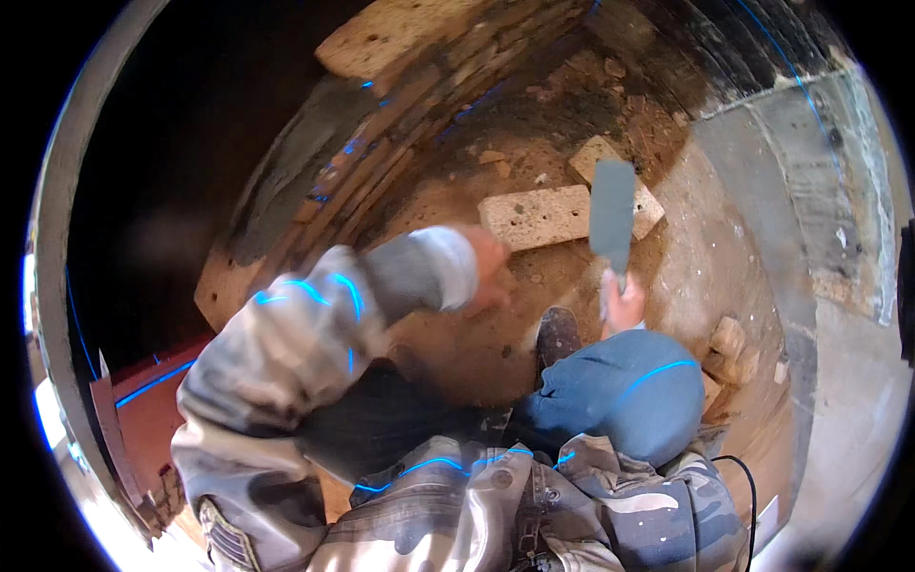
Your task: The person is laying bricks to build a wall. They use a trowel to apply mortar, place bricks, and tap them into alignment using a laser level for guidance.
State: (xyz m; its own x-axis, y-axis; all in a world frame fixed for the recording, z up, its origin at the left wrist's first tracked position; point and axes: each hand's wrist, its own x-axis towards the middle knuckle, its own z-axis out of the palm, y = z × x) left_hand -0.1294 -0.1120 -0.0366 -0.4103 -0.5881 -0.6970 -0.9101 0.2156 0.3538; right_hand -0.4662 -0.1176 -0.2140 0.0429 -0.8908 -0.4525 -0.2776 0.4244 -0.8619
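My right hand is closed round the handle of a trowel, beside my bent knee. The grey blade points away from me, above the floor and partly covering a tan brick with holes. Another holed brick lies left of the blade. My left hand hangs near that brick's left end, smeared by motion, so its fingers cannot be read. Left of it runs a low brick wall, with grey mortar spread on top and a brick at its far end.
Broken brick pieces lie right of my knee. Rubble covers the dirt floor farther off. A grey wall closes the right side, and a reddish-brown panel stands at lower left. My shoe is between my hands.
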